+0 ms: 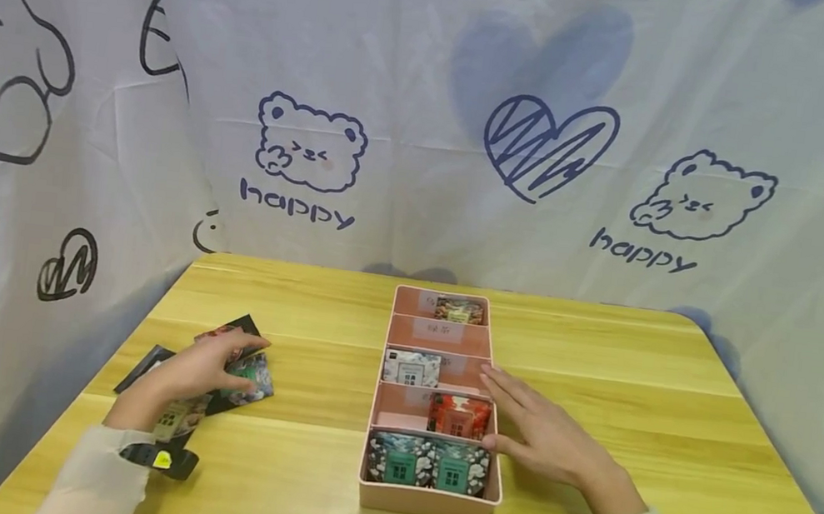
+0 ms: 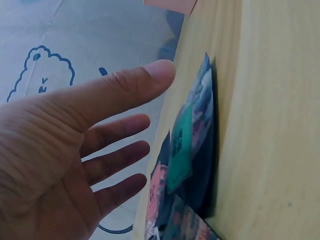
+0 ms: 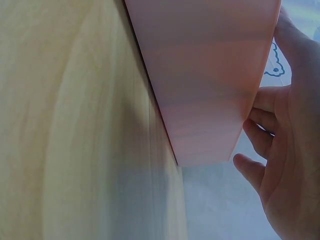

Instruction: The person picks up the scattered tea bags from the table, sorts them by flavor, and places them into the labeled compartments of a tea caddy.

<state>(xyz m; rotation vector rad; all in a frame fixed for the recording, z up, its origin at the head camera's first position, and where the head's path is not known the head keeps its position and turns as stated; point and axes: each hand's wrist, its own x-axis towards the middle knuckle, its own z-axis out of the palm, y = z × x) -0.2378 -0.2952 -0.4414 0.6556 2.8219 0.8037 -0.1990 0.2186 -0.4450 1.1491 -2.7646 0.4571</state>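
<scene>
My left hand (image 1: 192, 368) hovers over a loose pile of tea sachets at the left, thumb apart from the fingers and nothing held. Closest to its thumb lies a teal-labelled sachet (image 2: 182, 145); a pink-labelled sachet (image 2: 158, 182) is beside it, partly covered. Under the wrist a pale-labelled sachet (image 1: 176, 417) shows. My right hand (image 1: 551, 435) has its fingers extended, with the fingertips right at the right rim of a long pink divided box (image 1: 427, 504). From the right wrist view, the fingers reach along the top edge of its side wall (image 3: 200, 75).
Two green-labelled sachets (image 1: 401, 462) fill the box's front compartment. Behind them stand a red sachet (image 1: 459, 417), a white sachet (image 1: 409, 368) and, in the rearmost section, a brownish sachet (image 1: 460, 311). A printed cloth (image 1: 426, 124) hangs behind the wooden table (image 1: 683, 403).
</scene>
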